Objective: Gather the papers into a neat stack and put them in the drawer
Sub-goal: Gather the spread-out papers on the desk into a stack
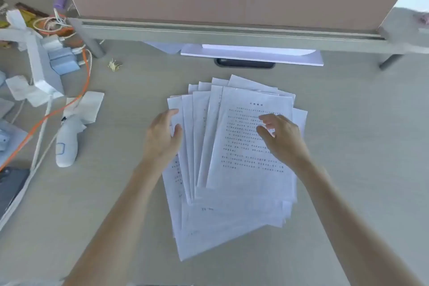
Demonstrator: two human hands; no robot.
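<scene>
Squaring this fan of papers (232, 169) is the job in hand, and it sits in the middle of the desk (348, 146), the nearest sheets splayed toward the person and skewed at an angle, the upper ones spread like a hand of cards.

Nearest the person, the bottom sheets poke out crookedly below the rest of the papers; these need pulling in first, or they will crease when the pile is tapped.

Farther up, the left hand (162, 137) is open with fingers loosely curled, resting at the left edge of the papers and gripping nothing. The right hand (281, 139) hovers over the top printed sheet, fingers bent and apart, also holding nothing; whether its fingertips touch the sheet I cannot tell.

To do this well, I would press both palms inward against the two long edges of the papers, sliding the sheets under one another rather than lifting them singly. Then stand the pile on its short edge and knock it on the desk until the edges line up.

Beyond the papers, a dark slot (245, 63) is set in the desk beneath a white ledge (251, 57). No drawer is visible here, so it must be found once the pile is neat.
</scene>
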